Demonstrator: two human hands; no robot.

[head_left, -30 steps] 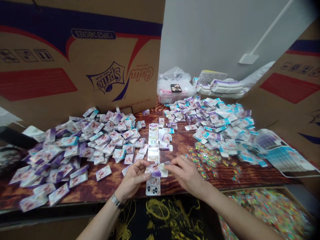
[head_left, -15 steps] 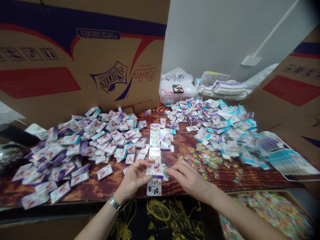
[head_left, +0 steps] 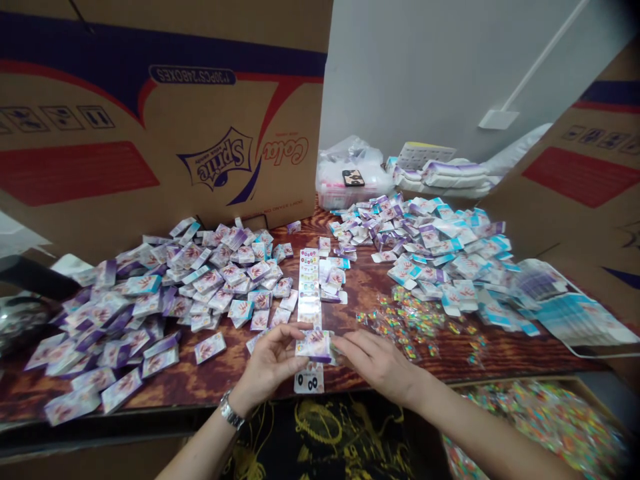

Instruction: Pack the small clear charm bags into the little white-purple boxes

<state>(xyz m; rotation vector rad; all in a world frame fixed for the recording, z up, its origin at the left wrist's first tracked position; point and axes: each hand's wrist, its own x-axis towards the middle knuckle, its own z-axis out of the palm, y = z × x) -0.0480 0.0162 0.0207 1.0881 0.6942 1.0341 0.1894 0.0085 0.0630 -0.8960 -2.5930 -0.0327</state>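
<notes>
My left hand (head_left: 267, 367) pinches a small white-and-purple printed carton (head_left: 313, 345) between thumb and fingers, above the table's front edge. My right hand (head_left: 383, 365) has its fingers closed against the carton's right end; the fingers hide the end flap and whatever lies behind it. Under the carton runs a long printed sticker strip (head_left: 309, 283), partly covered by the carton and my left hand. To the right of the strip lie a few more small cartons (head_left: 333, 277). Small clear packets of colourful candy (head_left: 413, 320) are scattered beyond my right hand.
A heap of closed cartons (head_left: 210, 277) covers the table's left side. Unfilled-looking cartons (head_left: 450, 247) are piled at right, beside flat stacked ones (head_left: 585, 320). Large cardboard boxes (head_left: 170, 140) stand at left and right. An open box of candy packets (head_left: 540, 420) sits below the right edge.
The small clear packet at the carton's right end, seen in my right fingers before, no longer shows. My right fingers have moved up against the carton, which has turned slightly.
</notes>
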